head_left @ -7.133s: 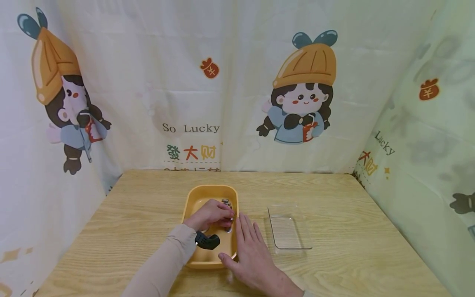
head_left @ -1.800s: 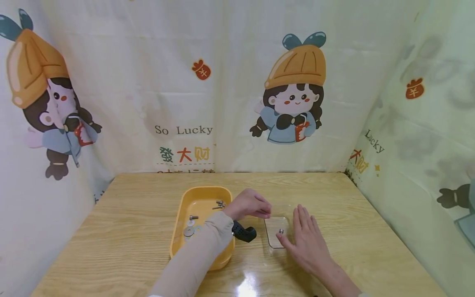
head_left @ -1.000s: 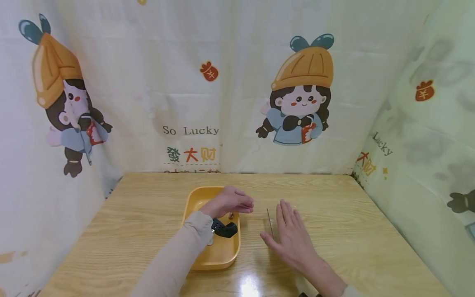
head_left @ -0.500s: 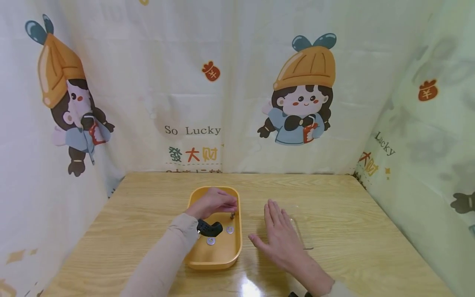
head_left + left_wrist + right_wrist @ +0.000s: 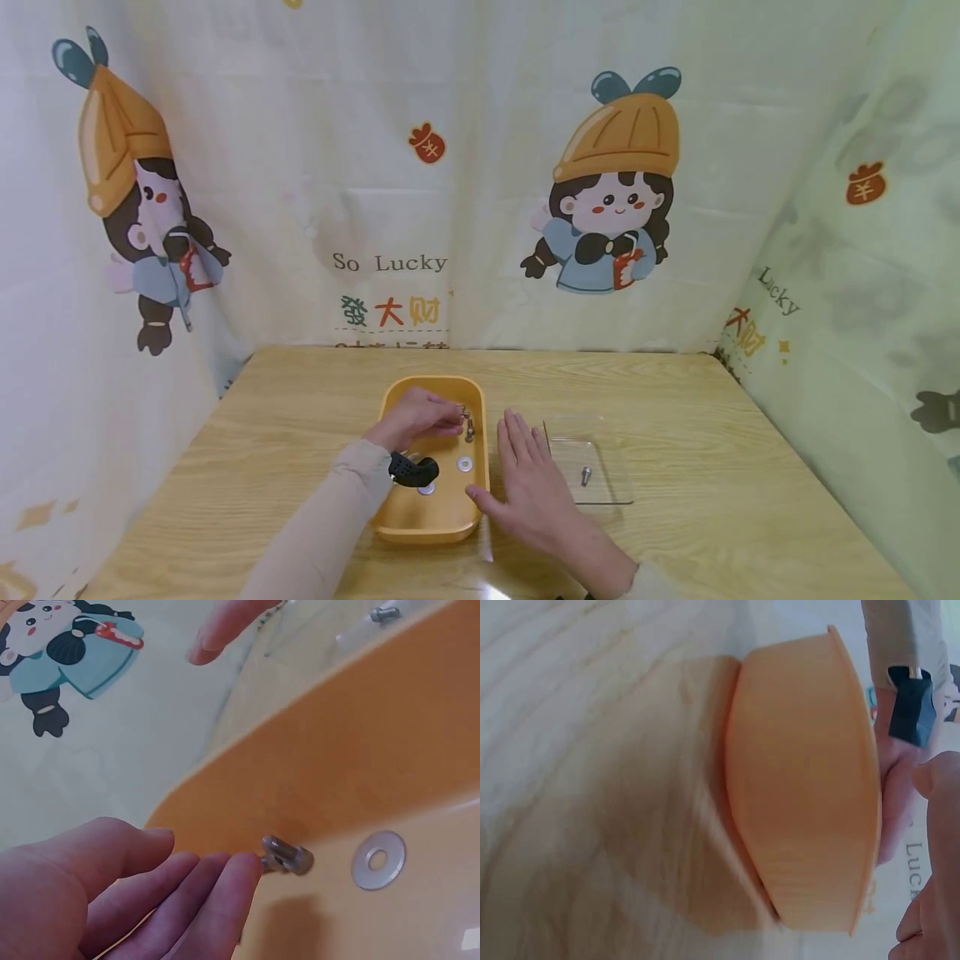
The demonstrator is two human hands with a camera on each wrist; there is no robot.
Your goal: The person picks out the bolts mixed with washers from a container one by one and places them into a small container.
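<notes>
My left hand (image 5: 422, 417) reaches down into the yellow tray (image 5: 429, 533), its fingertips right beside a few small metal screws (image 5: 469, 429) along the tray's right wall. In the left wrist view the thumb stands apart from the fingers with nothing between them, close to the screws (image 5: 289, 856). A flat washer (image 5: 379, 860) lies on the tray floor nearby. My right hand (image 5: 534, 483) is held flat with straight fingers, just outside the tray's right side. Further right stands a clear plastic box (image 5: 600, 503) with a metal screw (image 5: 586, 476) lying in it.
Another washer (image 5: 426, 488) lies in the tray, partly covered by the black wrist device (image 5: 414, 470). Everything stands on a wood-grain table (image 5: 712, 467), with a printed curtain (image 5: 495, 208) behind and at both sides.
My left hand has gone from beside the clear box back into the tray. The right hand has shifted left to the tray's side. The box, bare at first, now holds a screw.
</notes>
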